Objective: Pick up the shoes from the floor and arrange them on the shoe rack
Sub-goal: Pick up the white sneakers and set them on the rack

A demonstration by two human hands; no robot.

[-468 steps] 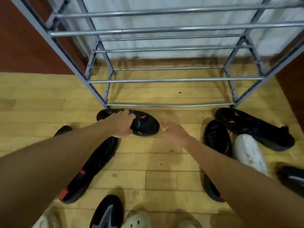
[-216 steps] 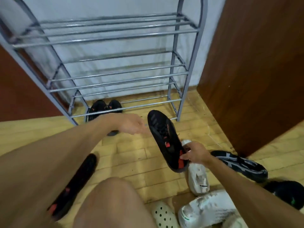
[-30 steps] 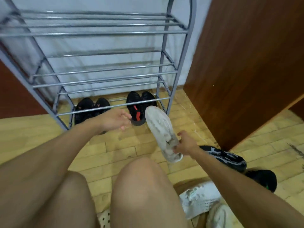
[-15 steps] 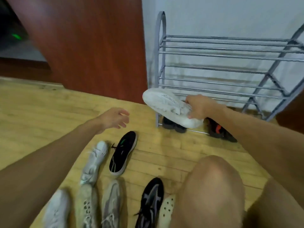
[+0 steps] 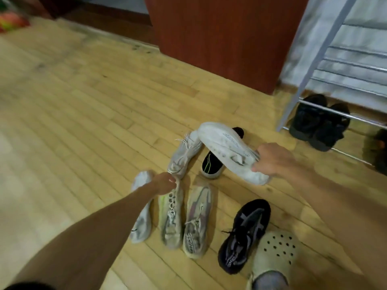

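Shoes lie in a loose group on the wooden floor (image 5: 83, 101), near me and a little right of centre. My right hand (image 5: 274, 162) has its fingers curled round the heel end of a white sneaker (image 5: 228, 149) and holds it in the air, toe pointing to the far left, above the other shoes. Behind this sneaker, partly hidden, a black shoe with a green stripe (image 5: 210, 166) rests on the floor.

My left hand (image 5: 165, 183) is low, with its fingers bent against the heel rim of a pale grey laced sneaker (image 5: 185, 153) that lies on the floor. The picture is blurred there, so I cannot tell if the fingers really grip the heel or only touch it.

Under my left forearm is a white shoe (image 5: 140, 225). Just right of it, side by side, are a sneaker with yellow-green marks (image 5: 170, 218) and a grey-purple sneaker (image 5: 198, 220). Further right is a black sneaker (image 5: 244, 233), and touching it on the near side a beige clog (image 5: 274, 252).

At the far right stands the shoe rack (image 5: 314, 59), of grey metal bars. A pair of black shoes (image 5: 318, 122) sits at its lowest level, toes toward me. Left of the rack is a brown wooden panel (image 5: 219, 38).
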